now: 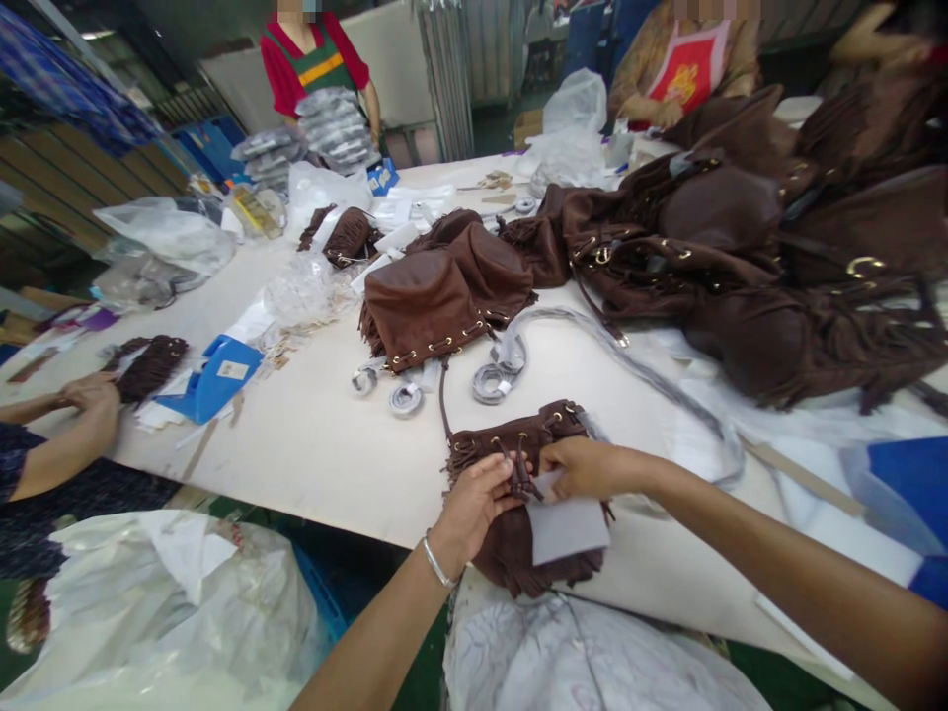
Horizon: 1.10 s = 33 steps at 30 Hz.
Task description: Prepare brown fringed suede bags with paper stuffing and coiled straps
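A brown fringed bag with gold eyelets lies at the table's front edge, right in front of me. My left hand, with a silver bangle at the wrist, is closed on the bag's brown drawstring near the eyelets. Beside it, my right hand has its fingers pressed together on a white sheet that lies over the bag's front. A thin brown cord runs up from the bag toward another brown bag.
Brown bags are heaped at the right. Wrapped coils and a blue holder lie on the table. A person's hands are at the left; two people stand across. A large plastic bag is at lower left.
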Each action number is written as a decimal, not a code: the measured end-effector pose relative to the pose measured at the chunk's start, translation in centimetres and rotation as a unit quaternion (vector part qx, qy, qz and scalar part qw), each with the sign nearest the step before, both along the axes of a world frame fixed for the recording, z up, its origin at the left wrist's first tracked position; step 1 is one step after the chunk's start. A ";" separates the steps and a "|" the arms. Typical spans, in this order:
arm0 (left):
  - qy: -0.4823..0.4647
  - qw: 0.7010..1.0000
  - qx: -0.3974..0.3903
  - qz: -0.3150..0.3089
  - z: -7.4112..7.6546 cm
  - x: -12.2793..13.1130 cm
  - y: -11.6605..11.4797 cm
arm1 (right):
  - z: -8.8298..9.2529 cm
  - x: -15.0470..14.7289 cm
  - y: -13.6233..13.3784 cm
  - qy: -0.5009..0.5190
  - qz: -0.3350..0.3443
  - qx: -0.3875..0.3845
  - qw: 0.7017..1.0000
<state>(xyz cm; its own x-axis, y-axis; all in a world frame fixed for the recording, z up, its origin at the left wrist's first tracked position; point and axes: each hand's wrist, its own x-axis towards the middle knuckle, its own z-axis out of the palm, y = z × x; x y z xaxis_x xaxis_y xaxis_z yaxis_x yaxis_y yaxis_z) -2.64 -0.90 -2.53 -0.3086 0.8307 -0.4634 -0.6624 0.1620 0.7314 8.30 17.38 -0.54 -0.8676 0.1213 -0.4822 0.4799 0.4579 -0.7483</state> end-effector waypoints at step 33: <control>0.081 0.987 -0.089 0.111 -0.9 0.9 0.5 | -3.3 -0.3 -4.3 0.085 -0.281 -0.101 0.951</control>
